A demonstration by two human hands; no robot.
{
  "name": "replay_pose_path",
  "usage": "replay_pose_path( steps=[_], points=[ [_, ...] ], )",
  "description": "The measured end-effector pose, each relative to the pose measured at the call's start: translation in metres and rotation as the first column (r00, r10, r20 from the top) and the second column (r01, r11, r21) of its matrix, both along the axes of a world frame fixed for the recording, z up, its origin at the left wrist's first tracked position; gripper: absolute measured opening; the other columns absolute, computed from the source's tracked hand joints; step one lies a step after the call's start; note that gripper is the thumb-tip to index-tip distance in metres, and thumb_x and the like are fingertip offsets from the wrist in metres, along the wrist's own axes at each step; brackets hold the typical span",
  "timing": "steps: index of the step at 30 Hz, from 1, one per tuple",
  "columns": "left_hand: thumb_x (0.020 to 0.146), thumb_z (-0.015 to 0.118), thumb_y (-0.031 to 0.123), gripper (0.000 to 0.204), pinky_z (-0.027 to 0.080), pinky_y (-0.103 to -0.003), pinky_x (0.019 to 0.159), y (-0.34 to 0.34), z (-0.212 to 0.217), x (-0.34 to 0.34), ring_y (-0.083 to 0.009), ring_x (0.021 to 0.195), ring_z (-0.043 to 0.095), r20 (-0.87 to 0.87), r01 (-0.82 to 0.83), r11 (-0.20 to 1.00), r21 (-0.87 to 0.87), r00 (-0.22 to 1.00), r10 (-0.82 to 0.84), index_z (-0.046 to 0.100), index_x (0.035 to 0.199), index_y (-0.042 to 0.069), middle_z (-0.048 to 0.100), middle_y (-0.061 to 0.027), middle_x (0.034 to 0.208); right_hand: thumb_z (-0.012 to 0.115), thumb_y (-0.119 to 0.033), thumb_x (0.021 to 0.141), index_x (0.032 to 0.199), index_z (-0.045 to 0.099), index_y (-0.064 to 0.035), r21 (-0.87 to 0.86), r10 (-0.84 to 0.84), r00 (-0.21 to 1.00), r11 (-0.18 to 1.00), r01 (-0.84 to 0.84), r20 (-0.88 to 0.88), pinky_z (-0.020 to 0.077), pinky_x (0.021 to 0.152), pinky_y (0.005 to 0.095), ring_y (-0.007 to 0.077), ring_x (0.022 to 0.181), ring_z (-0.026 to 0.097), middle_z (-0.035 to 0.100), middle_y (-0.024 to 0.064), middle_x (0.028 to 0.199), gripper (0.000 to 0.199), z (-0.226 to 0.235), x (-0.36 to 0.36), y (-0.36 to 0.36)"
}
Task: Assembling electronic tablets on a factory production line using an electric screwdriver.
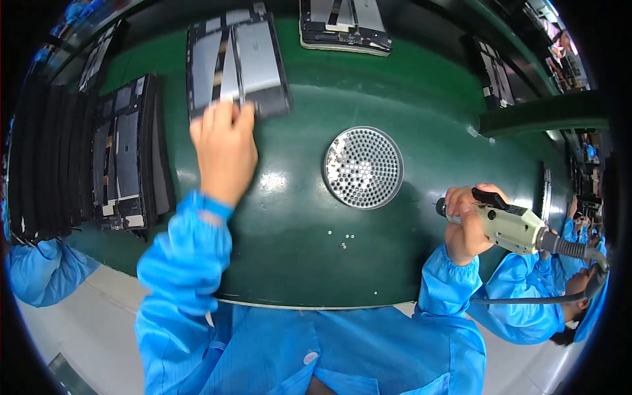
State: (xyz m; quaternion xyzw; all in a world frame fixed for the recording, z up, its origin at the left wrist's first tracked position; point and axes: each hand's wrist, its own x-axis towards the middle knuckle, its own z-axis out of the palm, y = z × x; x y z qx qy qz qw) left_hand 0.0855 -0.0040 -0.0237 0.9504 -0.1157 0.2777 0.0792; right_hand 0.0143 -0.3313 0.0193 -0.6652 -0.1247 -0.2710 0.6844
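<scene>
My left hand is closed with bent fingers at the near edge of an opened tablet, whose silver inner panels and ribbon cables face up. The thumb and fingertips meet at that edge, and they partly hide it. In my right hand is a cream electric screwdriver with a black lever, lying sideways above the table's right side. Its dark tip end points left, and a grey cable runs off its back. Between my hands sits a round metal tray full of small holes, with silver screws gathered on its left part.
Several tiny screws lie loose near the front of the green table. Stacked tablets with dark padding stand at the left. Another opened tablet lies at the far side. A green bar crosses the right. A co-worker sits at right.
</scene>
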Motion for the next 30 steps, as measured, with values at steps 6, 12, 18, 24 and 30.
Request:
replay_pose_path(
  steps=[6,12,18,24,30],
  points=[
    [0.071,0.066,0.010,0.032,0.049,-0.045,0.080,-0.001,0.004,0.121,-0.0332,0.097,0.055,0.010,0.026,0.998,-0.049,1.000,-0.026,0.065,0.103,0.008,0.056,-0.0137,0.101,0.058,-0.007,0.082,0.116,0.045,-0.0001,-0.034,-0.009,0.997,0.999,0.006,-0.071,0.0428,0.056,0.0358,0.0188,0.055,0.048,0.050,0.0086,0.067,0.037,0.002,0.001,0.003],
    [0.068,0.079,0.023,0.064,0.046,-0.043,0.097,-0.042,0.002,0.189,-0.0360,0.121,0.047,-0.173,0.453,0.892,-0.017,0.877,-0.448,0.055,0.125,0.010,0.050,-0.0172,0.125,0.068,-0.031,0.079,0.134,0.038,0.0006,0.047,0.038,0.984,0.998,-0.031,-0.176,0.0483,0.069,0.0376,0.0225,0.068,0.057,0.058,0.0128,0.078,0.070,0.014,-0.001,-0.009],
    [0.071,0.066,0.007,0.050,0.053,-0.045,0.080,-0.060,0.011,0.189,-0.0280,0.112,0.055,-0.023,0.153,0.963,0.224,0.988,-0.152,0.054,0.120,0.013,0.057,-0.0112,0.115,0.070,-0.021,0.079,0.129,0.045,0.0011,0.032,0.069,0.968,0.997,-0.063,-0.241,0.0466,0.091,0.0416,0.0276,0.101,0.060,0.061,0.0163,0.107,0.060,0.018,0.008,-0.017],
    [0.068,0.070,0.007,0.044,0.053,-0.043,0.077,-0.049,0.029,0.165,-0.0286,0.104,0.059,0.117,0.001,0.986,0.165,0.993,-0.021,0.057,0.110,0.008,0.063,-0.0076,0.109,0.071,-0.028,0.078,0.128,0.044,0.0024,0.029,0.087,0.955,0.996,-0.082,-0.284,0.0487,0.086,0.0431,0.0327,0.094,0.063,0.062,0.0193,0.103,0.064,0.020,0.014,-0.009],
    [0.080,0.058,0.012,0.033,0.050,-0.042,0.082,-0.031,0.054,0.000,-0.0323,0.103,0.060,0.281,0.013,0.958,0.286,0.955,-0.096,0.060,0.111,0.000,0.062,-0.0129,0.111,0.069,-0.021,0.079,0.129,0.043,0.0049,0.015,0.060,0.973,0.998,-0.058,-0.223,0.0505,0.076,0.0384,0.0230,0.075,0.062,0.063,0.0165,0.085,0.062,0.009,0.007,-0.019]
  ],
)
